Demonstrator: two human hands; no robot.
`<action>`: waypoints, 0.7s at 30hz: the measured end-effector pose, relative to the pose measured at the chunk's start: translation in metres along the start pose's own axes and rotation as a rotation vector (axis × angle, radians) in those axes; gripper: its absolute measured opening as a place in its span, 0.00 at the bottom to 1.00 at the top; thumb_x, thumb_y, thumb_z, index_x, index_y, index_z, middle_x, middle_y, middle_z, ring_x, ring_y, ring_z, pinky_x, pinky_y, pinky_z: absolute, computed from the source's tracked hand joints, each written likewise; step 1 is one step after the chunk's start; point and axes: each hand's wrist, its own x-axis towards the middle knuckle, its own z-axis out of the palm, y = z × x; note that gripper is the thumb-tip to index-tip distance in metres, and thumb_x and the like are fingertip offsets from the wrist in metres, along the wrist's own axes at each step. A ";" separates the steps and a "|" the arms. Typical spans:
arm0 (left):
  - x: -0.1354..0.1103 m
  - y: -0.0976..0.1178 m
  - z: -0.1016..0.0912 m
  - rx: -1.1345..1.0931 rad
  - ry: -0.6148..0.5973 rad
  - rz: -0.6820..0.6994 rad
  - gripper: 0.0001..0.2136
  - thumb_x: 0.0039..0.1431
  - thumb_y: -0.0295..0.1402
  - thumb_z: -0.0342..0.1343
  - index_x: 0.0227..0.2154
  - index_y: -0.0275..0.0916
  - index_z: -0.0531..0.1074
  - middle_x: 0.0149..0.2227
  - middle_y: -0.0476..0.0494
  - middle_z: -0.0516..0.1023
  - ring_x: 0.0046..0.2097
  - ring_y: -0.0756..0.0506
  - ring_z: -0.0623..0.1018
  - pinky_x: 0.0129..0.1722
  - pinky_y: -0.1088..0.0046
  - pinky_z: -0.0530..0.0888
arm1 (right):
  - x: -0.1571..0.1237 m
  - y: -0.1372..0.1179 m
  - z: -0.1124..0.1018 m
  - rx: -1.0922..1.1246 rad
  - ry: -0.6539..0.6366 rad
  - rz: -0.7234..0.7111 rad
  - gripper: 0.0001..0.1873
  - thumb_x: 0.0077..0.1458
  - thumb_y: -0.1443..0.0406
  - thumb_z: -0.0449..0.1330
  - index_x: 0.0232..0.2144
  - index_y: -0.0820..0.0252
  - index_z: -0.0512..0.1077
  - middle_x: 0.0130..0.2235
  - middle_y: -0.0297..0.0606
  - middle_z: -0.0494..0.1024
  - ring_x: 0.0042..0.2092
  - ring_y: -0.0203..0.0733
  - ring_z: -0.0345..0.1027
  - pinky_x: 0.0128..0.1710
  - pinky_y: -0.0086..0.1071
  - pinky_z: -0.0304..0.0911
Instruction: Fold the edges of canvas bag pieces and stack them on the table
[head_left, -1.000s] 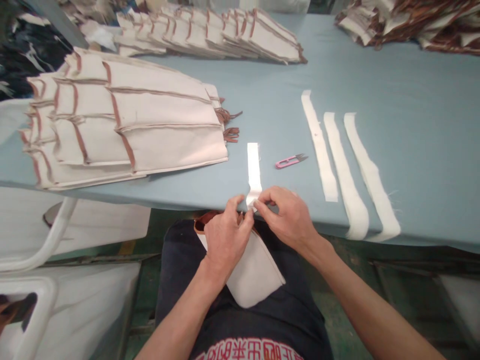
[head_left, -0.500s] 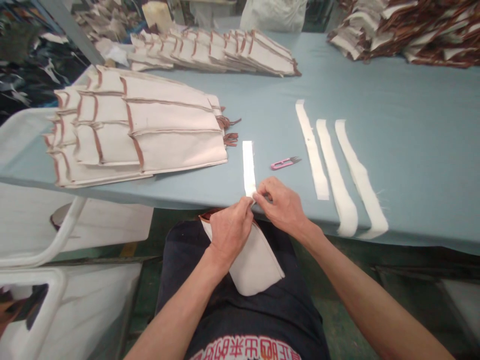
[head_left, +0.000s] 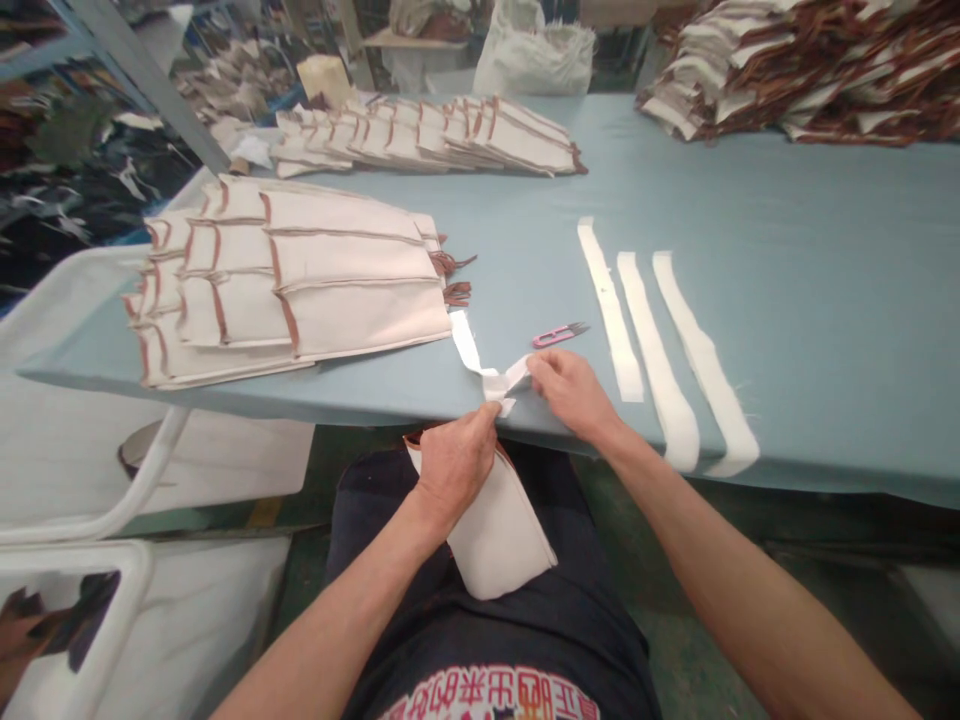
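Observation:
My left hand (head_left: pixel 459 460) is closed on the top of a cream cloth pouch (head_left: pixel 501 530) with a brown-edged opening, which hangs down over my lap. Its thumb and fingertips also meet the lower end of a white tape strip (head_left: pixel 466 345) at the table edge. My right hand (head_left: pixel 571 390) pinches another part of that strip, drawn out to the right. The strip is bent and folded between the hands, its far end near the pouch stack. Pink thread snips (head_left: pixel 560 335) lie on the table just beyond my right hand.
Overlapping cream pouches with brown edging (head_left: pixel 352 265) cover the table's left side, with another row (head_left: pixel 427 135) behind. Three white strips (head_left: pixel 609 310) lie to the right. A brown-and-cream pile (head_left: pixel 795 75) sits far right. A white chair frame (head_left: pixel 139 490) stands at the left.
My right hand has moved slightly right, drawing part of the white strip away from my left hand. The strip, straight before, is now bent, with its far end shifted left.

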 end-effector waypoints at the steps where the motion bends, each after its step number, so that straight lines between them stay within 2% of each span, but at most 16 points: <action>1: 0.000 0.000 0.000 -0.001 0.004 0.005 0.14 0.71 0.30 0.49 0.54 0.46 0.75 0.41 0.45 0.87 0.39 0.43 0.85 0.29 0.74 0.66 | 0.001 0.001 -0.004 0.049 -0.010 0.019 0.19 0.61 0.51 0.53 0.24 0.55 0.65 0.25 0.34 0.71 0.28 0.40 0.65 0.30 0.33 0.62; 5: -0.001 -0.003 0.002 -0.021 0.038 0.026 0.14 0.70 0.29 0.50 0.53 0.44 0.75 0.40 0.44 0.87 0.38 0.43 0.85 0.28 0.74 0.67 | -0.004 0.004 -0.012 0.191 -0.026 0.056 0.24 0.59 0.42 0.53 0.28 0.55 0.66 0.23 0.32 0.72 0.24 0.38 0.65 0.26 0.31 0.64; 9: -0.001 -0.010 0.006 -0.083 0.068 0.073 0.13 0.70 0.30 0.52 0.52 0.44 0.76 0.39 0.46 0.87 0.39 0.45 0.85 0.32 0.75 0.69 | -0.013 0.005 -0.009 0.216 0.024 0.044 0.26 0.61 0.39 0.49 0.31 0.54 0.63 0.24 0.30 0.70 0.23 0.36 0.63 0.25 0.30 0.62; 14: -0.007 -0.018 0.000 -0.129 0.155 0.004 0.14 0.73 0.30 0.45 0.53 0.38 0.74 0.31 0.45 0.85 0.32 0.46 0.84 0.33 0.76 0.70 | -0.019 -0.001 -0.002 0.091 -0.014 -0.034 0.21 0.62 0.45 0.54 0.29 0.55 0.66 0.24 0.31 0.71 0.25 0.38 0.63 0.28 0.32 0.61; 17: -0.014 -0.018 -0.006 -0.144 0.162 0.032 0.14 0.73 0.33 0.47 0.54 0.38 0.74 0.34 0.44 0.86 0.34 0.46 0.85 0.34 0.76 0.71 | -0.025 -0.004 0.002 -0.004 -0.005 -0.078 0.18 0.64 0.49 0.52 0.29 0.55 0.65 0.26 0.31 0.70 0.28 0.40 0.64 0.32 0.33 0.60; 21: -0.017 -0.015 -0.004 -0.141 0.107 0.120 0.15 0.72 0.37 0.50 0.56 0.42 0.74 0.41 0.42 0.87 0.39 0.45 0.85 0.34 0.77 0.71 | -0.032 -0.005 0.005 -0.131 -0.003 -0.126 0.15 0.63 0.52 0.53 0.29 0.54 0.64 0.26 0.31 0.70 0.29 0.41 0.64 0.32 0.33 0.57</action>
